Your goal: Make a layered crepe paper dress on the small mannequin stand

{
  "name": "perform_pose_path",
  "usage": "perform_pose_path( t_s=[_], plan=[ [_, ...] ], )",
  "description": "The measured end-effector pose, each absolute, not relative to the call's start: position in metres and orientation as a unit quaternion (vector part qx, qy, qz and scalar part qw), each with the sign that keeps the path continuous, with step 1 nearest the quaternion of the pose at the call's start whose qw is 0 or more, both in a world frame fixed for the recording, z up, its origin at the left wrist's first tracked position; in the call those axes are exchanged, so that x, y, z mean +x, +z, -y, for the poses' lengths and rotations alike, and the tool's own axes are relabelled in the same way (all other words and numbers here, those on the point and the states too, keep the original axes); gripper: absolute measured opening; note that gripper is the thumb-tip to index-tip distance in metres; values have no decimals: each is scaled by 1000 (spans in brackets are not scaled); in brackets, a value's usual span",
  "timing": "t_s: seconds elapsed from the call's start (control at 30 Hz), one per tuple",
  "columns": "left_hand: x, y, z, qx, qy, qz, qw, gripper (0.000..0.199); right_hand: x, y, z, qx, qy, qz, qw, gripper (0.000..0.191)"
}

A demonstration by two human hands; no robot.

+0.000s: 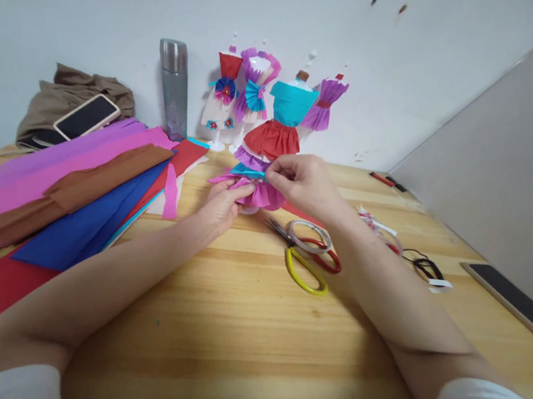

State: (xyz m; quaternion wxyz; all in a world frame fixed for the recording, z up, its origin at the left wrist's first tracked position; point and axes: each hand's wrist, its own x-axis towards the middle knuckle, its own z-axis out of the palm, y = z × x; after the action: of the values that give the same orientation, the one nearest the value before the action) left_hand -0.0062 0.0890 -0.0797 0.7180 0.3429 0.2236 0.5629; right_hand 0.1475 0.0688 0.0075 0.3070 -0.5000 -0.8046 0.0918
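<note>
A small dress form [294,104] wears a turquoise paper top and a red ruffled skirt, with purple and pink paper layers below. At its lower layers, my left hand [224,205] is closed on pink crepe paper [268,196], thumb on top. My right hand [307,183] pinches a turquoise paper strip [248,172] between thumb and fingertips, just above the pink paper. Fingers partly hide where the strip meets the layers. Nearer me on the table lie scissors [305,271] with one yellow and one red handle, a roll of tape [309,236] resting on them.
Sheets of coloured crepe paper [87,187] spread across the left. Behind stand a grey flask [175,89] and several other dressed forms [224,91]. A phone [86,117] rests by a brown cloth [70,95]. On the right are a black cord [425,267] and a dark flat device [527,310].
</note>
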Motion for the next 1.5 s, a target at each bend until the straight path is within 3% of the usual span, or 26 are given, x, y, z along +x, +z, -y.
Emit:
perform_pose_path(
  t_s=[0.83,1.0,1.23,1.37,1.5],
  plan=[
    [-12,-78,-91,324,519,-203,764,12,144,15,-57,-504,94,833,206,19],
    [-8,-77,-88,328,527,-197,759,13,138,13,-51,-526,14,828,194,18],
    [-6,-80,-90,295,518,-203,776,19,123,5,-44,-532,-126,829,114,26],
    [-7,-78,-89,280,505,-206,790,16,122,-3,-45,-541,-158,816,129,29],
    [-5,-80,-88,293,520,-184,781,19,124,-6,-46,-534,-113,818,182,30]
  ],
)
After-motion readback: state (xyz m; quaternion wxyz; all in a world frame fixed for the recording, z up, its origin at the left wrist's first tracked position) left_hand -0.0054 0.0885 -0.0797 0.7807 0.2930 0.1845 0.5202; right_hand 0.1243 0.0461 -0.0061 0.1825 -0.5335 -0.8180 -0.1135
